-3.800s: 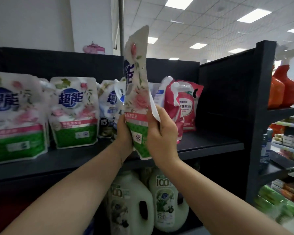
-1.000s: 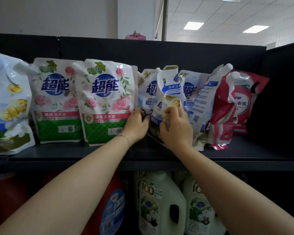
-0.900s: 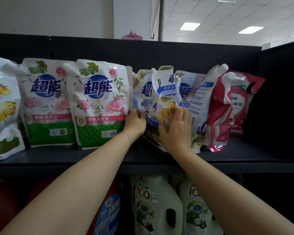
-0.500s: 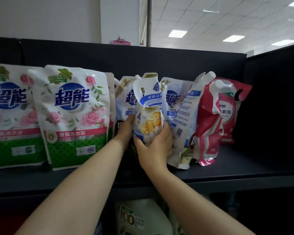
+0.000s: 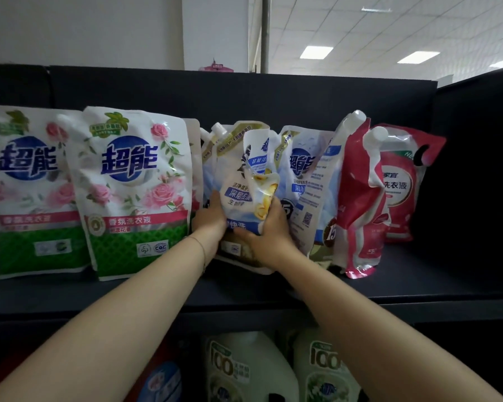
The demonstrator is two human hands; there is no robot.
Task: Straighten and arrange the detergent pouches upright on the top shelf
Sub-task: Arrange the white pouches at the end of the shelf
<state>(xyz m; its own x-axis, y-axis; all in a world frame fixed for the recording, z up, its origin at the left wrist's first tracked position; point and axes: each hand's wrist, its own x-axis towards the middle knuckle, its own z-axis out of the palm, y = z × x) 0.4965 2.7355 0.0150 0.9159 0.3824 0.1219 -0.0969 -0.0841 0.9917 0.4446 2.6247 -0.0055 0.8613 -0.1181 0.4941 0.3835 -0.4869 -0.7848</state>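
Blue-and-white crumpled plastic detergent pouch (image 5: pixel 249 195), its top folded over, stands mid-shelf, gripped by both hands. The left hand (image 5: pixel 211 220) clasps its left edge; the right hand (image 5: pixel 269 237) curls round its lower right side. At nine o'clock, two upright green-and-white rose-print pouches (image 5: pixel 134 192) stand side by side. At three o'clock, leaning red spouted pouches (image 5: pixel 360 198). All rest on the black top shelf (image 5: pixel 418 281). At six o'clock, below, pale plastic jugs (image 5: pixel 244 369).

At nine o'clock the left edge cuts off the leftmost rose pouch (image 5: pixel 18 192). At six o'clock the bottom edge crops two jugs (image 5: pixel 244 369). The left hand (image 5: pixel 211 220) has its fingers hidden behind the crumpled pouch (image 5: pixel 237 195).
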